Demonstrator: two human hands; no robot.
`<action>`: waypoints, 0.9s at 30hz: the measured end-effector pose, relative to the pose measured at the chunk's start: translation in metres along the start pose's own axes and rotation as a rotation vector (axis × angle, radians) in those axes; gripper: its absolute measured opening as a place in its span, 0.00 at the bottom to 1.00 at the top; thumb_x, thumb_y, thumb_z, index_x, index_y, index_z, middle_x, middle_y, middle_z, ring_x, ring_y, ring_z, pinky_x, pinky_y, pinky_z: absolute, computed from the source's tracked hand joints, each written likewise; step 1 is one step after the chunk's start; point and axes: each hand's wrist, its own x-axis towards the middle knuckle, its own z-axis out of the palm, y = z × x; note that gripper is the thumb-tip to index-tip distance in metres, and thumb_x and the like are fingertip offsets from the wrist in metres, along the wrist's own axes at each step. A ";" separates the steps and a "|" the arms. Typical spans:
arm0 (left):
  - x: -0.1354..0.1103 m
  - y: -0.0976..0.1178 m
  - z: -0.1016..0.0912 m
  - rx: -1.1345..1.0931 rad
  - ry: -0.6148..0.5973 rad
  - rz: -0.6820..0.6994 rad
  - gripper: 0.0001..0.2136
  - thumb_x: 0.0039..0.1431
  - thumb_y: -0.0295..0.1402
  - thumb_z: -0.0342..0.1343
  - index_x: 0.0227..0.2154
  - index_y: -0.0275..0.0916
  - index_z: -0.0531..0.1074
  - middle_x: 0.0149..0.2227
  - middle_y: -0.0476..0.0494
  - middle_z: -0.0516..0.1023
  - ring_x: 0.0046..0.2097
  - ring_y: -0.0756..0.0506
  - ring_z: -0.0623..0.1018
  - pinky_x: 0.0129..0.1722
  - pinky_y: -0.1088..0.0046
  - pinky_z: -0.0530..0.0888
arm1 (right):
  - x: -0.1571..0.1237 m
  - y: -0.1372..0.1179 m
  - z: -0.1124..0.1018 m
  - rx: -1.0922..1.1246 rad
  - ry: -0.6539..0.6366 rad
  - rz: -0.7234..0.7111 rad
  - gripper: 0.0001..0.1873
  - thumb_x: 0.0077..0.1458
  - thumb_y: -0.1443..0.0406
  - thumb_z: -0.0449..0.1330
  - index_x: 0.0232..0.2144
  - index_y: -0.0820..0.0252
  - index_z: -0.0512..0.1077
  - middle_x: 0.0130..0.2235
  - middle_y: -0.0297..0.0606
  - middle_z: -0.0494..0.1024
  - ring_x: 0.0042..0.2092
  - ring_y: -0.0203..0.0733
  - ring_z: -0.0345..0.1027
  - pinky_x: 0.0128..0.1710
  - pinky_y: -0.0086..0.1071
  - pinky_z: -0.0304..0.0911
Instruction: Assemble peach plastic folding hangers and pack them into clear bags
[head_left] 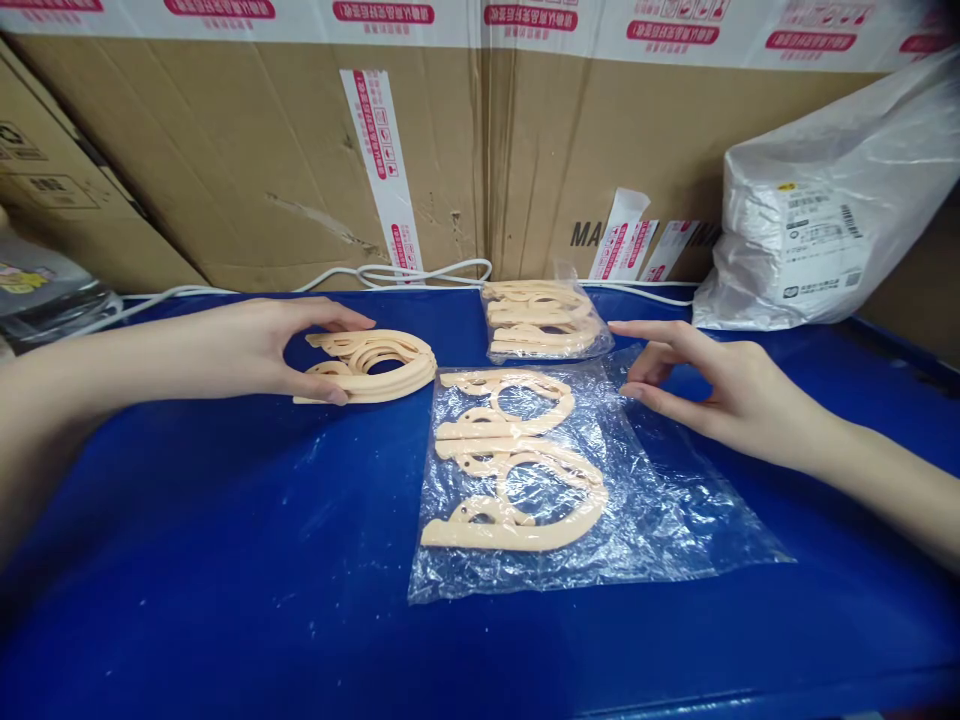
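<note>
My left hand [289,345] grips a small stack of peach plastic hanger pieces [375,365] lying on the blue table [225,560], thumb and fingers closed around its left end. My right hand [705,385] hovers with fingers stretched out, holding nothing, over the far right part of a flat clear plastic bag [660,520]. On that bag lie two peach hanger pieces [517,460]. Behind them sits a clear bag packed with more peach pieces [540,320].
Large cardboard boxes [262,160] with pink-and-white tape form a wall behind the table. A white plastic parcel bag [825,220] with labels leans at the right rear. A white cable [405,272] runs along the table's back edge. A clear wrapped item [45,290] sits far left.
</note>
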 end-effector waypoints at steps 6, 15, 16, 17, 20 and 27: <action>-0.005 0.030 0.003 -0.069 0.225 0.248 0.30 0.55 0.50 0.57 0.57 0.38 0.67 0.51 0.42 0.77 0.46 0.44 0.75 0.45 0.69 0.71 | 0.002 -0.017 0.001 0.166 0.072 0.062 0.27 0.62 0.59 0.59 0.61 0.55 0.62 0.37 0.37 0.78 0.37 0.41 0.73 0.40 0.38 0.71; -0.030 0.119 0.045 -0.129 0.301 0.611 0.30 0.59 0.41 0.60 0.62 0.41 0.59 0.59 0.41 0.67 0.55 0.42 0.72 0.52 0.67 0.72 | -0.003 -0.059 0.010 0.697 -0.100 0.260 0.26 0.60 0.57 0.62 0.59 0.49 0.63 0.41 0.37 0.77 0.41 0.41 0.73 0.37 0.34 0.71; -0.031 0.122 0.048 -0.120 0.304 0.622 0.29 0.60 0.41 0.60 0.62 0.41 0.59 0.60 0.40 0.67 0.56 0.42 0.72 0.53 0.66 0.72 | -0.003 -0.061 0.010 0.759 -0.117 0.284 0.27 0.60 0.58 0.63 0.59 0.49 0.63 0.39 0.37 0.77 0.40 0.40 0.73 0.37 0.33 0.71; -0.032 0.124 0.050 -0.115 0.313 0.629 0.29 0.61 0.41 0.59 0.62 0.41 0.59 0.60 0.40 0.67 0.56 0.41 0.72 0.53 0.65 0.71 | -0.002 -0.061 0.009 0.821 -0.122 0.304 0.27 0.59 0.59 0.64 0.59 0.50 0.63 0.37 0.36 0.77 0.38 0.39 0.73 0.35 0.31 0.71; -0.033 0.124 0.052 -0.086 0.359 0.616 0.31 0.62 0.46 0.57 0.63 0.40 0.56 0.61 0.38 0.66 0.57 0.40 0.71 0.54 0.62 0.71 | 0.001 -0.060 0.008 0.967 -0.130 0.384 0.29 0.55 0.62 0.67 0.57 0.52 0.64 0.32 0.32 0.75 0.29 0.32 0.67 0.23 0.23 0.63; -0.028 0.118 0.058 -0.064 0.309 0.619 0.40 0.61 0.58 0.51 0.67 0.37 0.49 0.66 0.32 0.59 0.64 0.36 0.64 0.63 0.54 0.64 | 0.004 -0.053 0.012 1.122 -0.154 0.533 0.35 0.50 0.63 0.71 0.58 0.53 0.64 0.33 0.33 0.75 0.25 0.27 0.59 0.17 0.19 0.51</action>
